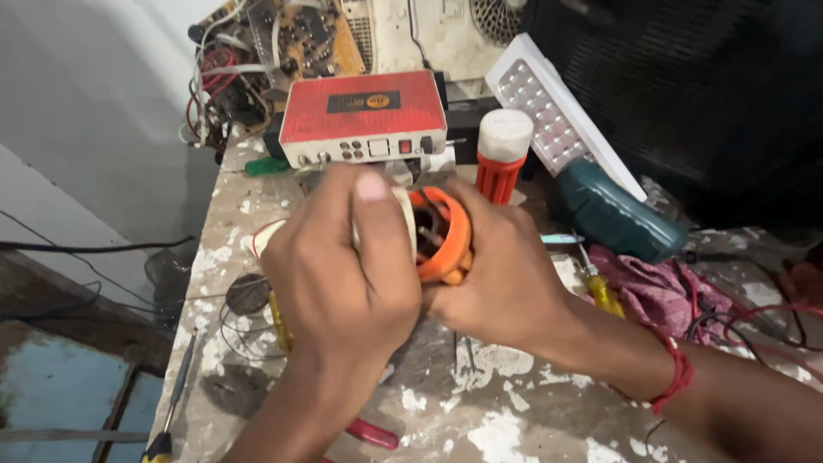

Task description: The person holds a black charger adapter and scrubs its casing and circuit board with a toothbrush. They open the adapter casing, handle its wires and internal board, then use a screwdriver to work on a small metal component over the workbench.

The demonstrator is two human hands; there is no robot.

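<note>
1. Head view, the hands. The left hand (343, 274) and the right hand (506, 274) meet over the middle of the surface (480, 420). Together they hold a small round part with an orange ring (447, 236).

2. Head view, the grip. The left grip is closed around a pale, rounded piece (403, 214) pressed against the ring, thumb on top. The right grip is closed on the ring from the far side, fingers wrapped beneath it. The ring is tilted, its open face turned toward the left hand.

3. Head view, progress. The two pieces touch but do not appear flush; dark inner parts show inside the ring. Judged from this, the joining or separating of the halves is under way and not finished. Which of the two it is cannot be told.

4. Head view, tools at rest. A yellow-handled screwdriver (600, 290) lies just beside the right wrist, untouched. Red-handled pliers (373, 433) lie near the left forearm.

5. Head view, surroundings. A red-topped box (364, 116) stands behind the hands. An orange torch (501, 159) stands upright next to it. A white lamp panel (557, 120) leans behind, and a pink cloth (660, 296) lies to the right.
</note>
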